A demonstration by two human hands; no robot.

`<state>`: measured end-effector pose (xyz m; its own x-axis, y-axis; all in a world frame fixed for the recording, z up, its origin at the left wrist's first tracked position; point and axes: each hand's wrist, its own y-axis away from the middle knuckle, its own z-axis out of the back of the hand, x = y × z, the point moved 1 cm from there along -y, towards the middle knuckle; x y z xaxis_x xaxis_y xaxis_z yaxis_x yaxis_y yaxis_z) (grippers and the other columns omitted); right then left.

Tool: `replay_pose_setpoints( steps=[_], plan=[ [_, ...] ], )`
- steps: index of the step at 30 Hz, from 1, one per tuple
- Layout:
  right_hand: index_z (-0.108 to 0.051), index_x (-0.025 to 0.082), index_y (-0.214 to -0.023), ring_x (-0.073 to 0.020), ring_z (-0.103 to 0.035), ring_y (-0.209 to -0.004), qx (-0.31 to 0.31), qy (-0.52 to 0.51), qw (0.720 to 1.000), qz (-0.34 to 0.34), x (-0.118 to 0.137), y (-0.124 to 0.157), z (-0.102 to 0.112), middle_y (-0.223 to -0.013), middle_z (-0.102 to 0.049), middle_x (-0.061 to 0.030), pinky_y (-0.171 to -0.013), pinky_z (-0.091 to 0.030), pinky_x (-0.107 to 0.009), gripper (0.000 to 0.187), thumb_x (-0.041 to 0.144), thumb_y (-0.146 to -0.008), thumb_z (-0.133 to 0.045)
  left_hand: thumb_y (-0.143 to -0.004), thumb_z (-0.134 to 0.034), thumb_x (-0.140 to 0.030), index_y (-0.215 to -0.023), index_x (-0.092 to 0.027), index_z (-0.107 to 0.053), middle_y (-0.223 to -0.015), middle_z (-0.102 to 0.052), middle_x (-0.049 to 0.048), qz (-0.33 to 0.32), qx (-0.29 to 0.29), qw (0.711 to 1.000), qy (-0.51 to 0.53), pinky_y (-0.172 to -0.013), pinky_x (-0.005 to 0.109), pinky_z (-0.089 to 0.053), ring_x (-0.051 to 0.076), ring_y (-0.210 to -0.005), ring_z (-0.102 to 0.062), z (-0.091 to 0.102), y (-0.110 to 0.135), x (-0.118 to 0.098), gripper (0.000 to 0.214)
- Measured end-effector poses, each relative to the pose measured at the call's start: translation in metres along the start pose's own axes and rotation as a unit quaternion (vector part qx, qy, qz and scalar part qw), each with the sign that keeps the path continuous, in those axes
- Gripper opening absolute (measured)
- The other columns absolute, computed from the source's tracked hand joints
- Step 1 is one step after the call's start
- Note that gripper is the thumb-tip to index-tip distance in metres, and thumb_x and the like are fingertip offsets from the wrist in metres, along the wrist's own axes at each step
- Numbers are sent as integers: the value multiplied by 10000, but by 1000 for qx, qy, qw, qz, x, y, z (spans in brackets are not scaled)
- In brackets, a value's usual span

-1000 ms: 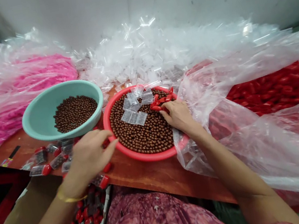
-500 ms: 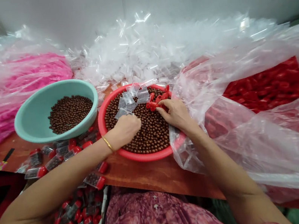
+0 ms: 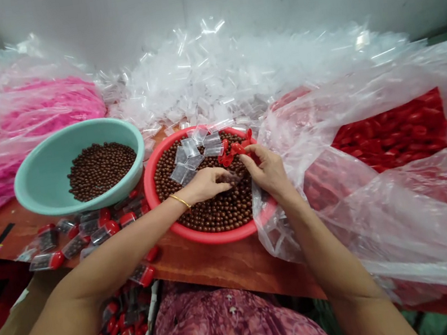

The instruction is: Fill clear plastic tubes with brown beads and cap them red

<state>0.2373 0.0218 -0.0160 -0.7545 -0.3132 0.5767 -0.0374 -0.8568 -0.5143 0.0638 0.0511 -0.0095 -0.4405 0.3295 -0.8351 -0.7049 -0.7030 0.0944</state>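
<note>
A red plastic basin point(image 3: 151, 191) stands on the wooden table, heaped with glossy brown beads point(image 3: 218, 214). Several small clear bags point(image 3: 189, 153) lie on the beads toward the far side. Close to them are several red plastic caps point(image 3: 232, 150). My left hand point(image 3: 205, 185) reaches over the beads, its fingertips close together near the middle of the basin. My right hand point(image 3: 269, 171) sits just beyond the basin's right side, fingers curled near the red caps. A blurred dark patch lies between my hands, and whatever my fingers hold is hidden.
A teal basin point(image 3: 78, 169) of brown beads stands to the left. Clear tubes with red caps point(image 3: 46, 261) lie on the wooden table point(image 3: 205, 265) in front. Heaps of clear bags, plus plastic sacks of pink and red pieces, fill the back and right.
My left hand has slid from the middle-left of the beads toward my right hand. My right hand has shifted slightly. The view has drifted a little, so the basins sit further left.
</note>
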Motion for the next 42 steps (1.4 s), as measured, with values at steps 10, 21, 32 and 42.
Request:
replay_pose_setpoints(
  steps=[10,21,32,42],
  plan=[
    [-603,179,-915,-175,-571,-678,-31,-18,999,0,3,2,1,-807,-663,-54,-679,-454,-321,226,365,-834,-502,-671,-698,-152,-920,-125,-566,-877,-639,16,5,-36,920,389,-839,298,-473,110,-818,-603,11,35,-1,283],
    [-615,198,-860,-126,-539,-658,103,-210,970,-62,47,8,17,-731,-616,10,-624,-433,-262,182,355,-815,-533,-653,-697,-195,-876,-139,-532,-790,-545,-30,-25,-39,911,409,-664,210,-450,68,-689,-519,3,39,-13,283],
    [-651,190,-842,-90,-472,-564,196,-341,913,-102,63,-7,9,-674,-577,29,-522,-373,-227,186,307,-698,-653,-588,-512,-198,-740,-137,-509,-574,-543,-30,14,-2,907,422,-455,199,-382,67,-453,-482,12,40,-12,165],
    [-501,194,-669,-49,-368,-415,269,-437,844,-156,54,-2,-2,-517,-416,80,-407,-367,-192,306,429,-669,-697,-552,-475,-142,-680,-128,-514,-515,-543,-16,25,27,902,431,-403,189,-341,64,-395,-455,15,41,-14,134]
  ],
)
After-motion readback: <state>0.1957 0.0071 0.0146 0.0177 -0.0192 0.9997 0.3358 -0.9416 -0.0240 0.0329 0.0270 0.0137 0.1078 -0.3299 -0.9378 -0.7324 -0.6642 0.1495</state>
